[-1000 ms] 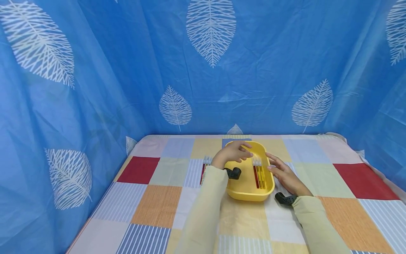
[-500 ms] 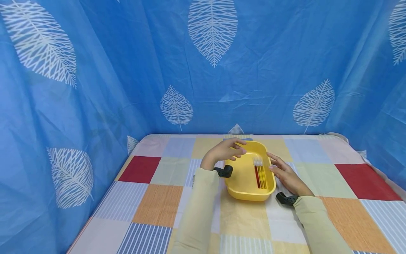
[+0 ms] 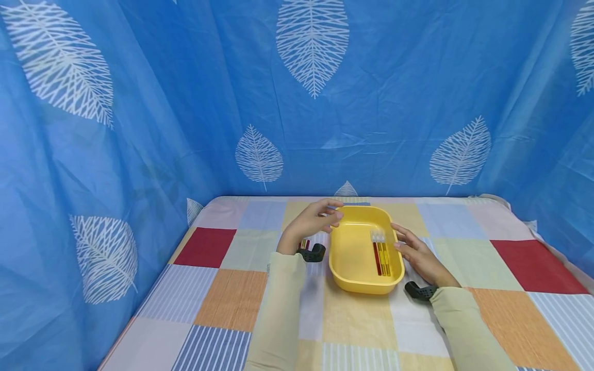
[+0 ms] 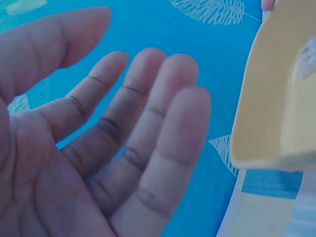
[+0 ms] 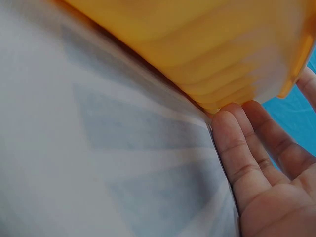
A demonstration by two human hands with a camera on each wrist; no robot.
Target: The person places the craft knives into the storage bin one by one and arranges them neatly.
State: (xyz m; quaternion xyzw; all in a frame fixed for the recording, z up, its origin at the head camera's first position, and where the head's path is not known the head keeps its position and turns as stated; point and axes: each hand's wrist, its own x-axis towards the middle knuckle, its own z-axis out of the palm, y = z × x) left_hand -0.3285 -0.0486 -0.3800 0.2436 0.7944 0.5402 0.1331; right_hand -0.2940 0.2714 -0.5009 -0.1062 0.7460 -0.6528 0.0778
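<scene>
A yellow plastic tray [image 3: 352, 263] with rounded corners sits on the patchwork cloth. Inside, along its right side, lie several forks [image 3: 381, 259] with red and yellow handles and clear heads. My left hand [image 3: 313, 221] hovers by the tray's far left rim; the left wrist view shows its fingers [image 4: 180, 123] loosely bent, holding nothing and apart from the tray. On the other side, my right hand [image 3: 422, 260] rests its fingertips against the tray's right wall, its fingers [image 5: 229, 140] nearly straight. More forks [image 3: 303, 244] lie left of the tray, mostly hidden behind my left wrist.
The patchwork cloth [image 3: 236, 299] covers the table around the tray. A blue curtain [image 3: 371, 129] with white leaf prints hangs behind and along both sides. Each wrist wears a black strap mount, the left one [image 3: 315, 253] just beside the tray's left wall.
My left hand has moved left, from over the tray's inside to its left rim. The forks in the tray and my right hand stay in place.
</scene>
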